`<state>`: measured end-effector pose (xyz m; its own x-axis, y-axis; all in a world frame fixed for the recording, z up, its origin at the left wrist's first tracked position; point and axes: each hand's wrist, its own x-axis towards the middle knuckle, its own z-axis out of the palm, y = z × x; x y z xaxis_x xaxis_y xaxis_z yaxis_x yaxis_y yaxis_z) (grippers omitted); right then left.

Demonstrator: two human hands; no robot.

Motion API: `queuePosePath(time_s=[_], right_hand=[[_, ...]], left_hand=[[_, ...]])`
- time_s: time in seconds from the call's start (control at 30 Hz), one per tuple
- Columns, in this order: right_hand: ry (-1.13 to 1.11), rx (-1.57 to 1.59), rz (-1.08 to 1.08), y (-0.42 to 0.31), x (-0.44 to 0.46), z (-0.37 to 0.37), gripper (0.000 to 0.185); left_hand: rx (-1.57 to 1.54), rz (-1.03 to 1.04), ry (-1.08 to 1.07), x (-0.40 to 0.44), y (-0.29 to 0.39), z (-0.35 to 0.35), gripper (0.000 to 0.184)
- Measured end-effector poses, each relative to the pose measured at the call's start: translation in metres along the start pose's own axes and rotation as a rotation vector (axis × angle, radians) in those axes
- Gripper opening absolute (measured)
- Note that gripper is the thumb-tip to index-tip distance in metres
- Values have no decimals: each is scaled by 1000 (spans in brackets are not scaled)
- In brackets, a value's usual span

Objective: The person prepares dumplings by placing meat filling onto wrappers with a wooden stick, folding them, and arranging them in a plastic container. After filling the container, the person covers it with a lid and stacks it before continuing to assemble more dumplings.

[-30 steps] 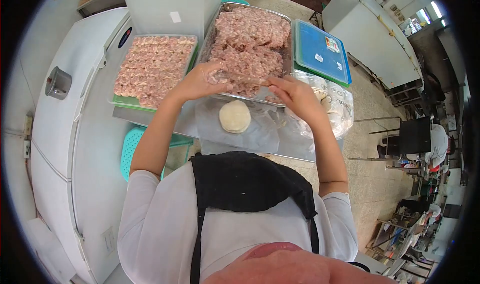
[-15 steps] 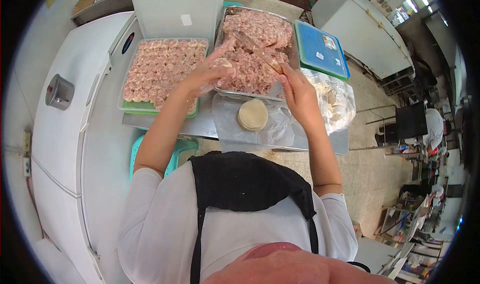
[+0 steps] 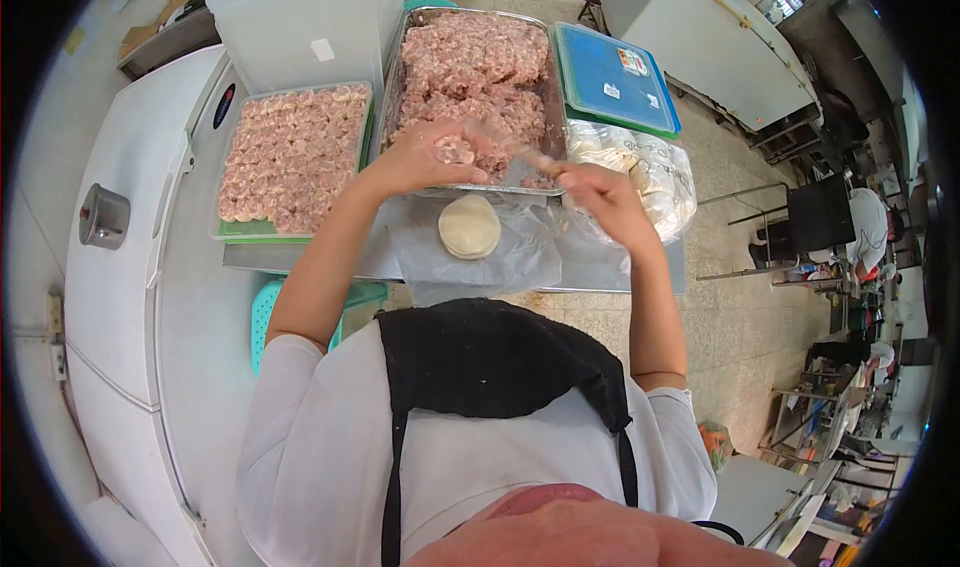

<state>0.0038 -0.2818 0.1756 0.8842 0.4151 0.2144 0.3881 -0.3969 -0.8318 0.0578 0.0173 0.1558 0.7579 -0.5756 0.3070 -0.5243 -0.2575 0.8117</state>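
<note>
Well left of the rectangular silver metal tray [image 3: 555, 107] of pink minced meat [image 3: 475, 57], on a white appliance [image 3: 185, 297]: a cylindrical silver metal cup [image 3: 104, 217]. Directly left of the tray: a clear plastic box [image 3: 216, 217] with rows of pale, meat-topped dumplings [image 3: 293, 157]. Above the tray's near left corner: the left hand [image 3: 415, 162], curled around a small, round, meat-filled wrapper [image 3: 455, 149]. In front of the tray, on a translucent sheet [image 3: 425, 262] over the grey metal surface [image 3: 285, 257]: a stack of round cream dough discs [image 3: 469, 228]. Above the tray's near right part: a thin, brown-handled spatula [image 3: 537, 160], gripped in the right hand [image 3: 605, 199]; too blurred to tell whether touching the filled wrapper. Beside the tray's near right corner: a clear plastic bag [image 3: 660, 172]. Right of the tray: a flat blue plastic lid [image 3: 600, 67].
</note>
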Motion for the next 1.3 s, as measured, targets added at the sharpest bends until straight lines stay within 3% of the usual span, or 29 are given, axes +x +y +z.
queuePosePath(time_s=[0.03, 0.13, 0.2, 0.23, 0.33, 0.47, 0.53, 0.6, 0.67, 0.77, 0.87, 0.93, 0.97, 1.07, 1.13, 1.17, 1.23, 1.3], right_hand=[[-7, 2, 1, 1, 3, 5, 33], [-157, -251, -120, -4, 13, 5, 29], [-82, -642, -65, -29, 23, -16, 28], [-14, -745, -160, -35, 24, -18, 26], [46, -757, -277, -41, 20, 3, 23], [6, -756, -171, -50, 33, -12, 22], [5, -683, -149, -62, 32, -11, 22], [-5, -435, -89, -70, 30, 0, 23], [-38, -435, -197, -54, 32, 28, 25], [-154, -426, -160, -45, 43, 50, 27], [-92, -371, -135, -41, 46, 59, 26], [-59, -324, -148, -34, 43, 69, 26], [-15, -246, -103, -29, 39, 74, 26], [45, -158, -55, -1, 27, 83, 25], [76, 55, 198, 3, 17, 89, 27], [74, 56, 199, 9, 13, 92, 27], [124, 182, 322, 16, 7, 98, 28], [147, 216, 345, 14, 3, 104, 27]], left_hand=[[-35, -140, -91, 2, 6, 1, 45], [28, -206, -137, 7, 11, 1, 40], [-63, -306, -29, 5, 4, 8, 43], [-146, -399, 70, 3, -1, 10, 47], [83, -251, 227, -5, -15, 13, 54], [68, -285, 102, -13, 1, -3, 59], [-181, -348, 139, -25, 5, -7, 60], [-195, -321, 169, -35, 10, -11, 57], [-208, -297, 201, -46, 12, -18, 54], [-153, -451, 151, -67, 9, -33, 58], [-97, -574, 363, -106, -7, -48, 58], [132, -298, 339, -138, -22, -77, 60], [-75, -452, 350, -157, -30, -91, 58], [-173, -616, 487, -219, -51, -130, 57], [302, -599, 585, -253, -69, -144, 55], [302, -601, 585, -257, -70, -149, 55], [562, -798, 394, -263, -72, -156, 62], [588, -743, 386, -259, -69, -150, 65]])
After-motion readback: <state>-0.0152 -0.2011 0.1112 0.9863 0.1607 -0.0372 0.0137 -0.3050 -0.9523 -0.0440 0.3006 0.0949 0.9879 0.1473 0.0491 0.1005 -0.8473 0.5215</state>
